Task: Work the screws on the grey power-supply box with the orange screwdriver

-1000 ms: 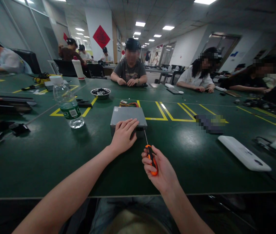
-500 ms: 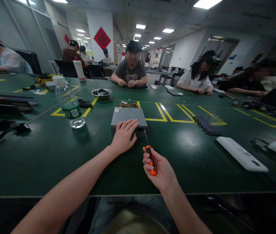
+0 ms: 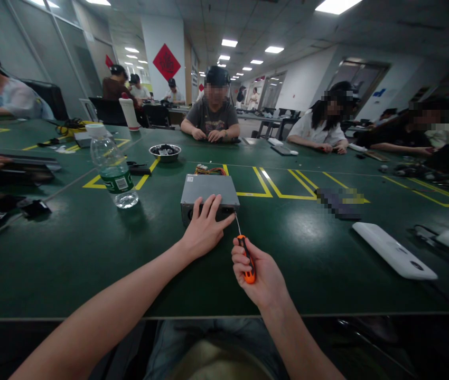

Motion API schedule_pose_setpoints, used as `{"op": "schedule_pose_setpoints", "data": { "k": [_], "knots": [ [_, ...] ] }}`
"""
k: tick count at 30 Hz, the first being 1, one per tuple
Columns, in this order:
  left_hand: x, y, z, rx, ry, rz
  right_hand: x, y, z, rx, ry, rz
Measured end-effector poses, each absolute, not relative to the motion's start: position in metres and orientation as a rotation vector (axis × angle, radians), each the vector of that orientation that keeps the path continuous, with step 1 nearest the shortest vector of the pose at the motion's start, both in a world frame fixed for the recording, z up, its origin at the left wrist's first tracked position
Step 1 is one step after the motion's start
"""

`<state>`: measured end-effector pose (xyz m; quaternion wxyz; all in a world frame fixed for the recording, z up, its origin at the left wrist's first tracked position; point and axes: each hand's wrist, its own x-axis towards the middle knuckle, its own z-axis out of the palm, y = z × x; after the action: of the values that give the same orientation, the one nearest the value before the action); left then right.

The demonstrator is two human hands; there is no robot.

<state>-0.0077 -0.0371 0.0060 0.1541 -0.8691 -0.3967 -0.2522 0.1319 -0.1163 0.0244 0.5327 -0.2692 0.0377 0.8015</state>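
A grey metal computer power supply [image 3: 210,189] lies on the green table, with red and yellow cables [image 3: 212,170] at its far side. My left hand [image 3: 205,224] rests on its near edge, fingers spread over the top and front face. The thumb reaches right, close to the box's front right corner. My right hand [image 3: 259,269] grips an orange and black screwdriver [image 3: 247,258]. Its thin shaft slants up to that same corner, its tip beside my left thumb. Whether the tip sits in a screw is too small to tell.
Left of the box stands a water bottle [image 3: 118,179]; behind is a metal bowl [image 3: 165,152] of small parts. A white device [image 3: 393,250] and a blurred dark object [image 3: 337,202] lie to the right. Yellow tape [image 3: 288,197] marks the green table [image 3: 90,285]. Several people sit around it.
My left hand has slid back toward me on the power supply, and its thumb has stretched out to the right beside the screwdriver tip. The screwdriver has barely moved.
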Motion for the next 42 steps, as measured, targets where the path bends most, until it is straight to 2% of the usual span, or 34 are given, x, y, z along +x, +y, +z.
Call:
{"op": "schedule_pose_setpoints", "data": {
  "k": [24, 42],
  "knots": [
    [-0.001, -0.041, -0.004, -2.375, -1.175, -0.599, 0.136, -0.113, 0.025, -0.411, 0.242, 1.991],
    [-0.007, -0.040, 0.002, -2.488, -1.191, -0.775, 0.139, -0.125, 0.012, -0.477, 0.052, 1.924]
  ]
}}
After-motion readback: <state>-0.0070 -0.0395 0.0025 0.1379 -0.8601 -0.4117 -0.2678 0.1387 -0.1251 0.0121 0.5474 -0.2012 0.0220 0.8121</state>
